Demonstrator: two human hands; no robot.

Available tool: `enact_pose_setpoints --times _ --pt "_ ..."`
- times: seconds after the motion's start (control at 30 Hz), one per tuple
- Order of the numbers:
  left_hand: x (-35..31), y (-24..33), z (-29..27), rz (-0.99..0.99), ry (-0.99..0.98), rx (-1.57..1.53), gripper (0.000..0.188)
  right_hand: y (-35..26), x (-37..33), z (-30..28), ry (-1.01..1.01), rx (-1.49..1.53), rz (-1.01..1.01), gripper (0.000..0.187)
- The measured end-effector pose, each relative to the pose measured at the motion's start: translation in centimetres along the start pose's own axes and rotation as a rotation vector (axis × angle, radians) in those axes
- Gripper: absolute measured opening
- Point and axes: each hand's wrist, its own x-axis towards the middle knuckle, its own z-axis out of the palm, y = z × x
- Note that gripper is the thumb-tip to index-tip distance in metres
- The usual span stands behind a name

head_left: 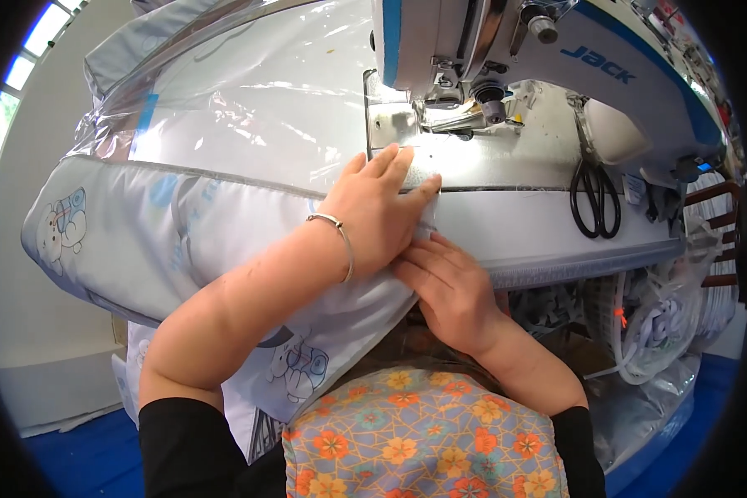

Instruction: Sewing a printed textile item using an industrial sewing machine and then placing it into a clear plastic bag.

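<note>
A pale printed fabric [224, 217] with bear pictures is spread over the sewing table, edged by a dark seam next to a clear plastic sheet [257, 137]. My left hand [373, 203] lies over the fabric and plastic just in front of the metal needle plate [506, 166], fingers stretched out and thumb apart. Below it, at the table's front edge, my right hand [452, 290] has its fingers closed together on the fabric's right end; its thumb is hidden. The sewing machine [548, 50] stands beyond my hands, its presser foot area [461, 120] brightly lit.
Black-handled scissors [595, 199] lie on the right of the table. A ruler strip [573, 264] runs along its front edge. A white basket [631, 324] with scraps and plastic bags sits below right. A flowered apron [423, 436] covers my lap.
</note>
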Motion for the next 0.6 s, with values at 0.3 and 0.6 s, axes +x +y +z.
enact_pose_setpoints --times 0.3,0.6 --pt "2.7 -2.8 1.1 0.096 0.171 -0.073 0.032 0.8 1.7 -0.3 -0.026 -0.085 0.099 0.031" --pt "3.3 -1.6 1.5 0.003 0.139 -0.084 0.034 -0.7 -1.1 0.0 0.038 -0.021 -0.026 0.028"
